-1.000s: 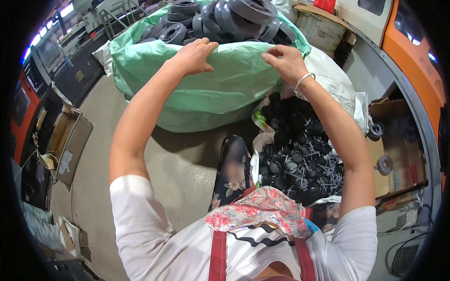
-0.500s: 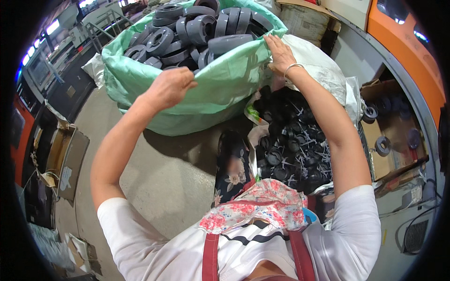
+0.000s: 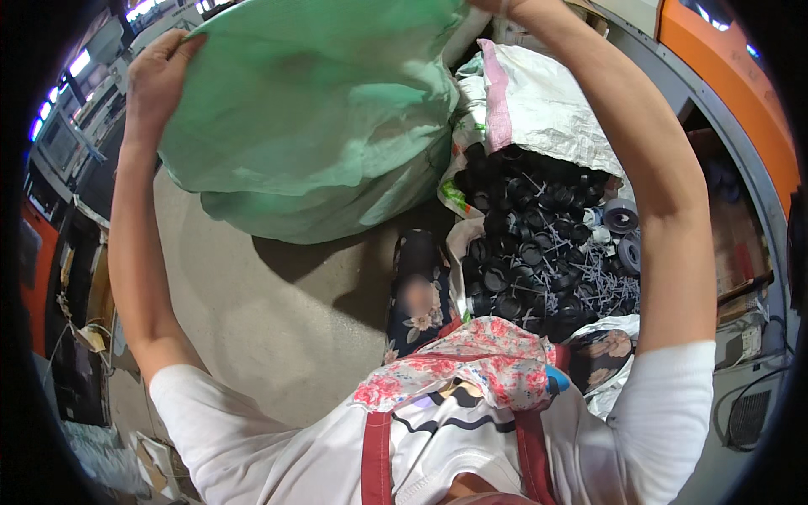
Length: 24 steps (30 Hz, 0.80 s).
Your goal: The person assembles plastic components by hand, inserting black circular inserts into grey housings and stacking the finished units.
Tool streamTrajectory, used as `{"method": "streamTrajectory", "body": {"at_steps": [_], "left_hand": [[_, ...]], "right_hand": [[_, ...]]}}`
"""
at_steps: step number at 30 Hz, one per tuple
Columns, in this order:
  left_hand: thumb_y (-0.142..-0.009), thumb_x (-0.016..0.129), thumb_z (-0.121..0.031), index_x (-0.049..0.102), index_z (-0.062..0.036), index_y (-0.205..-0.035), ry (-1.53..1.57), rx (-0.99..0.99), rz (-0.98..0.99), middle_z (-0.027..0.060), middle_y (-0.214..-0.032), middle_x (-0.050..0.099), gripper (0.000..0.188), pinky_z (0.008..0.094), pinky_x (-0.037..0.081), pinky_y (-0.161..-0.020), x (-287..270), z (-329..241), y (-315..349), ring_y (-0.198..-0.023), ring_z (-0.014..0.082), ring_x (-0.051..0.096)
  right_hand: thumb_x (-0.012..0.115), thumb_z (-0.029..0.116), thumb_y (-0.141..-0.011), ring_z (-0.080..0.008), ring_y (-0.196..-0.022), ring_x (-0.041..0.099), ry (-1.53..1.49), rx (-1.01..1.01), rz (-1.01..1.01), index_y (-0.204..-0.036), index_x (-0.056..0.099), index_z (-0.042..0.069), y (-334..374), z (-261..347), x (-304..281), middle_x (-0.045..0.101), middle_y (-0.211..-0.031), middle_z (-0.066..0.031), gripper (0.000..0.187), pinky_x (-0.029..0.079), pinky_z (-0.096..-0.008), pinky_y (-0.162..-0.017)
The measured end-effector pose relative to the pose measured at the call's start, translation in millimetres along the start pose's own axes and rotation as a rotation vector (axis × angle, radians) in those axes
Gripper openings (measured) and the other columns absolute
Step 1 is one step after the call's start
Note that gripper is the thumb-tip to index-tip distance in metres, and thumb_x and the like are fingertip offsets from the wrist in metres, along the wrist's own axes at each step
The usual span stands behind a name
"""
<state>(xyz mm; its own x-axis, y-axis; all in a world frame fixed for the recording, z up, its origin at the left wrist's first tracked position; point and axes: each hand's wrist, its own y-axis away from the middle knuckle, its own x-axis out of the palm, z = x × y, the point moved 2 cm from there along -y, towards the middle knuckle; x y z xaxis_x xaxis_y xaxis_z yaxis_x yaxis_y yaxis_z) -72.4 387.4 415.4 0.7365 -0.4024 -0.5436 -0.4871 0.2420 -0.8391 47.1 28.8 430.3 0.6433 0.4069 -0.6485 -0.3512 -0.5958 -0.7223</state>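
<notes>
A large green woven sack (image 3: 311, 101) fills the upper left, its near side raised like a curtain. My left hand (image 3: 160, 80) is closed on the sack's upper left edge, thumb and fingers pinching the cloth. At the top border my right hand (image 3: 503, 7) is at the sack's upper right edge, closed on it as far as it shows; its fingertips are mostly cut off. The raised cloth hides the grey rings inside the sack. Below my right arm, an open white sack (image 3: 555, 105) with a pink stripe holds black round plastic parts (image 3: 518, 252) and thin grey sprues (image 3: 581, 282).
Two grey rings (image 3: 621, 216) lie on the black parts beside my right forearm. A cardboard box (image 3: 736, 227) stands at the right, next to an orange and grey machine (image 3: 741, 76). Concrete floor (image 3: 278, 337) lies at left, with boxes and machinery along the far left.
Both hands have risen, the left moving outward left and the right toward the top border. The green sack's near rim has been pulled up, covering the grey rings that showed before.
</notes>
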Motion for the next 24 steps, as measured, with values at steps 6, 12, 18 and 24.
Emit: {"method": "streamTrajectory", "body": {"at_steps": [6,12,18,24], "left_hand": [[-0.086,0.057,-0.01,0.052,0.0024,-0.083,0.016,0.118,0.145,0.0025,-0.07,0.042,0.014,0.021,0.035,-0.058,30.1,-43.9,20.8,-0.062,0.0089,0.04],[-0.087,0.055,-0.013,0.052,0.0015,-0.084,-0.038,0.1,0.249,0.0082,-0.07,0.044,0.015,0.0256,0.038,-0.06,57.0,-56.8,29.9,-0.062,0.0157,0.043],[-0.088,0.055,-0.012,0.058,0.0014,-0.105,-0.062,0.096,0.217,0.0125,-0.093,0.061,0.021,0.0281,0.044,-0.08,72.3,-34.5,21.4,-0.088,0.021,0.059],[-0.086,0.057,-0.01,0.057,0.0004,-0.111,0.105,0.092,0.056,0.0147,-0.113,0.056,0.026,0.034,0.042,-0.09,86.8,-94.0,73.3,-0.104,0.0227,0.054]], "right_hand": [[0.054,0.009,-0.073,-0.0338,-0.067,0.058,0.077,-0.077,-0.119,-0.068,0.058,0.002,51.9,-16.2,27.5,0.059,-0.069,-0.0183,0.01,0.045,-0.041,-0.062],[0.054,0.019,-0.077,-0.0343,-0.067,0.059,0.111,-0.072,0.12,-0.07,0.06,0.002,86.7,-37.8,43.3,0.059,-0.068,-0.0191,0.019,0.046,-0.0398,-0.063],[0.053,0.024,-0.082,-0.034,-0.069,0.059,-0.03,0.141,0.248,-0.075,0.061,0.004,133.8,-55.9,-17.5,0.061,-0.072,-0.0175,0.022,0.047,-0.0402,-0.065],[0.055,0.029,-0.076,-0.0349,-0.071,0.06,0.192,0.556,0.473,-0.075,0.065,0.003,288.7,-152.7,-91.6,0.061,-0.076,-0.0194,0.028,0.049,-0.04,-0.066]]}}
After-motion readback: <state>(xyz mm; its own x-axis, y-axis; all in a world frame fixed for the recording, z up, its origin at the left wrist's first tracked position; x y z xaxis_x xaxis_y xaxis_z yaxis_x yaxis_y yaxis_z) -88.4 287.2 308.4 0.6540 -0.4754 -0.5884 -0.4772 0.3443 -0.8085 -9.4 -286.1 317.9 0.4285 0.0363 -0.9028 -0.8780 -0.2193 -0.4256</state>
